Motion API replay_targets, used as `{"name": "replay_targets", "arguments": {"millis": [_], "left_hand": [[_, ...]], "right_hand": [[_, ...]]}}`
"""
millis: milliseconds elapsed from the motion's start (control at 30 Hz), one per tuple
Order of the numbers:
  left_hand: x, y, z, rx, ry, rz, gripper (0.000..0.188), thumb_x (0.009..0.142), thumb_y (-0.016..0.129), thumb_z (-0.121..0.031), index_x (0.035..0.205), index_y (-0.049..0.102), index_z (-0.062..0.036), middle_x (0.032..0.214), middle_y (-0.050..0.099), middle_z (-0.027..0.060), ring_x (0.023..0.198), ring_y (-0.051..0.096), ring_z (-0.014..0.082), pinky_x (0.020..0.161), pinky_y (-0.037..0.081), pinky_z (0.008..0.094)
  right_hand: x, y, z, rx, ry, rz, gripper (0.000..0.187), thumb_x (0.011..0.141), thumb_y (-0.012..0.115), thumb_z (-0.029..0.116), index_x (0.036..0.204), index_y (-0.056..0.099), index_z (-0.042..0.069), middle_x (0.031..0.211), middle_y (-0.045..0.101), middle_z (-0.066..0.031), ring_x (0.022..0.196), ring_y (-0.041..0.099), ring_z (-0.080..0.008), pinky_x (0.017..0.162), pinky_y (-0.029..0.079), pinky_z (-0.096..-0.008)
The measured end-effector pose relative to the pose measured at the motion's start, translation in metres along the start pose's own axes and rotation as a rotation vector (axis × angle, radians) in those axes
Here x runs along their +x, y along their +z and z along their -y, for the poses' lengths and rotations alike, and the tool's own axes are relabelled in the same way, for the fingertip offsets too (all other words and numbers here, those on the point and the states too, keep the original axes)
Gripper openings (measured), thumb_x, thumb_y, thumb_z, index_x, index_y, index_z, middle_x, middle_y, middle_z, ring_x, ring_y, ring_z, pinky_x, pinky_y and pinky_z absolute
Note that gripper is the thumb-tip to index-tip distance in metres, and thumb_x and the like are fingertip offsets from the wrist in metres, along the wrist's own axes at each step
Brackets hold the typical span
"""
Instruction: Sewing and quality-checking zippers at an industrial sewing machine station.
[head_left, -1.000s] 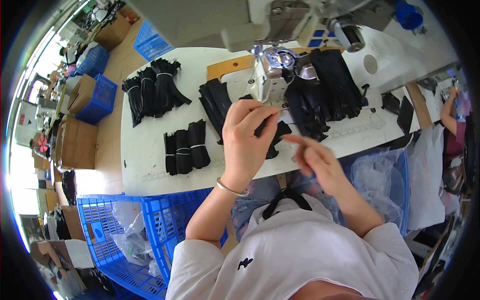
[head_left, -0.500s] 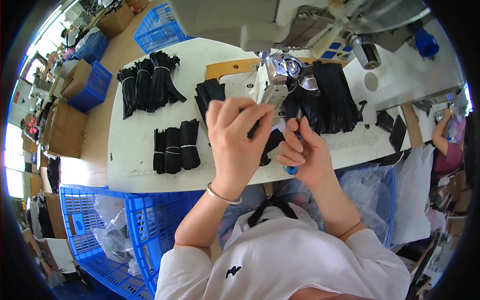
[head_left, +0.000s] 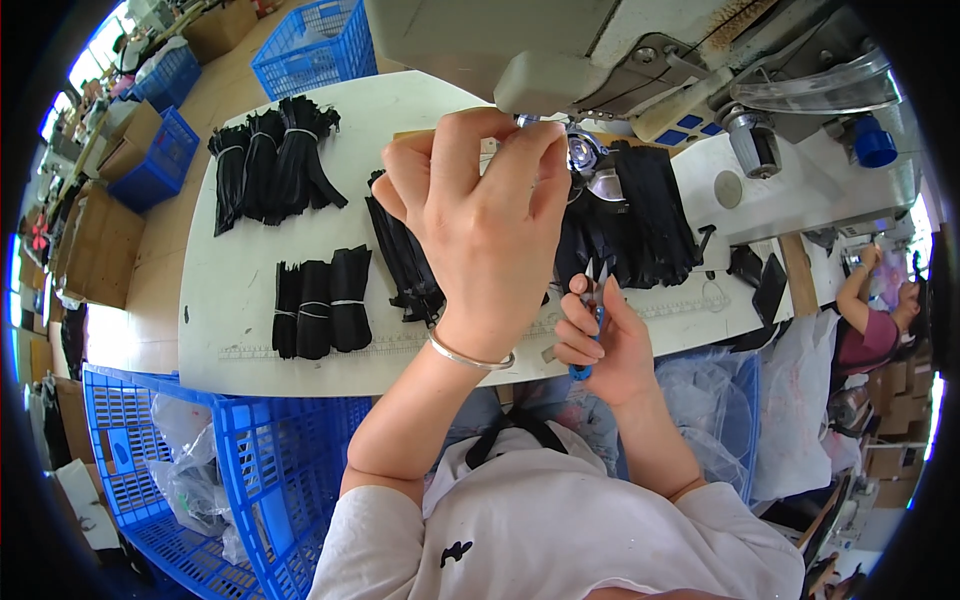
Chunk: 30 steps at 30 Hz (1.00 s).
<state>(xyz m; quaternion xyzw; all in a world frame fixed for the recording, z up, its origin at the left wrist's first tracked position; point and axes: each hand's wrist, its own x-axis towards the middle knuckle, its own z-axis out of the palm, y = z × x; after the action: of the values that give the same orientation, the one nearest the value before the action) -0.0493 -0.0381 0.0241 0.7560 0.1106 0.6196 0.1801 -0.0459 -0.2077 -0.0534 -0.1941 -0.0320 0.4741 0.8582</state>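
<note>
My left hand (head_left: 478, 215) is raised in front of the sewing machine (head_left: 450, 50), its thumb and forefinger pinched beside the shiny metal needle area. Whatever lies in the pinch is hidden or too thin to make out. Lower and to the right, my right hand (head_left: 618, 345) grips thread snips (head_left: 599, 318) with blue handles, their pointed blades upward and slightly apart. A wide stack of black fabric strips (head_left: 650, 225), possibly zippers, lies by the machine head. Another bunch of black strips (head_left: 402, 255) is partly covered by my left hand.
On the white table (head_left: 235, 330), three tied black bundles (head_left: 262, 165) lie far left, with three shorter ones (head_left: 314, 308) nearer. A blue crate (head_left: 225, 420) holding clear plastic stands below the left edge. A black phone-like slab (head_left: 769, 288) lies right. Another person (head_left: 868, 330) sits beyond.
My left hand has risen toward the machine's needle area. My right hand, with the snips, has moved slightly down, and the blades show more plainly. The whole view has shifted a little.
</note>
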Motion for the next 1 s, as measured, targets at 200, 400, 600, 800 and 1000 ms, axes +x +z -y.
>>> {"name": "replay_targets", "arguments": {"millis": [200, 400, 600, 800, 1000], "left_hand": [[0.002, 0.0, 0.001, -0.016, -0.01, -0.033, 0.018, 0.064, 0.076, -0.009, 0.079, 0.069, -0.0176, 0.085, 0.055, -0.0073, 0.08, 0.044, 0.02, 0.074, 0.029, 0.0346], [0.002, 0.001, 0.001, -0.037, -0.011, -0.038, 0.018, 0.065, 0.076, -0.01, 0.079, 0.069, -0.0175, 0.085, 0.055, -0.0067, 0.08, 0.043, 0.02, 0.074, 0.029, 0.0343], [0.002, 0.001, 0.001, -0.004, -0.017, -0.034, 0.017, 0.065, 0.076, -0.011, 0.079, 0.069, -0.0173, 0.086, 0.056, -0.0068, 0.081, 0.044, 0.0202, 0.074, 0.029, 0.0344], [0.003, -0.001, 0.0, -0.009, -0.032, -0.022, 0.016, 0.065, 0.076, -0.011, 0.078, 0.069, -0.0173, 0.087, 0.056, -0.0069, 0.082, 0.044, 0.0201, 0.074, 0.03, 0.0347], [0.003, -0.002, 0.0, -0.008, -0.068, 0.023, 0.012, 0.069, 0.077, -0.015, 0.08, 0.073, -0.0183, 0.086, 0.058, -0.0053, 0.084, 0.043, 0.0191, 0.082, 0.03, 0.0333]], "right_hand": [[0.003, -0.001, -0.002, -0.024, -0.002, -0.031, 0.031, 0.1, 0.039, 0.036, 0.106, 0.05, 0.008, 0.068, 0.04, 0.0006, 0.05, 0.032, -0.0081, 0.049, 0.027, -0.023], [0.003, -0.002, -0.003, -0.034, -0.009, -0.036, 0.03, 0.1, 0.039, 0.036, 0.106, 0.05, 0.009, 0.069, 0.042, 0.0004, 0.05, 0.032, -0.0081, 0.049, 0.028, -0.0232], [0.001, 0.001, -0.002, -0.04, -0.041, -0.051, 0.03, 0.1, 0.04, 0.036, 0.106, 0.051, 0.009, 0.069, 0.042, 0.0003, 0.051, 0.032, -0.0083, 0.05, 0.028, -0.0236], [0.002, 0.004, -0.001, -0.075, -0.059, -0.034, 0.031, 0.1, 0.039, 0.036, 0.106, 0.053, 0.009, 0.069, 0.042, 0.0005, 0.05, 0.032, -0.0081, 0.05, 0.029, -0.0236], [0.001, 0.016, -0.003, -0.22, -0.165, -0.071, 0.03, 0.098, 0.046, 0.033, 0.109, 0.054, 0.007, 0.069, 0.044, 0.0017, 0.051, 0.033, -0.0065, 0.05, 0.028, -0.0219]]}}
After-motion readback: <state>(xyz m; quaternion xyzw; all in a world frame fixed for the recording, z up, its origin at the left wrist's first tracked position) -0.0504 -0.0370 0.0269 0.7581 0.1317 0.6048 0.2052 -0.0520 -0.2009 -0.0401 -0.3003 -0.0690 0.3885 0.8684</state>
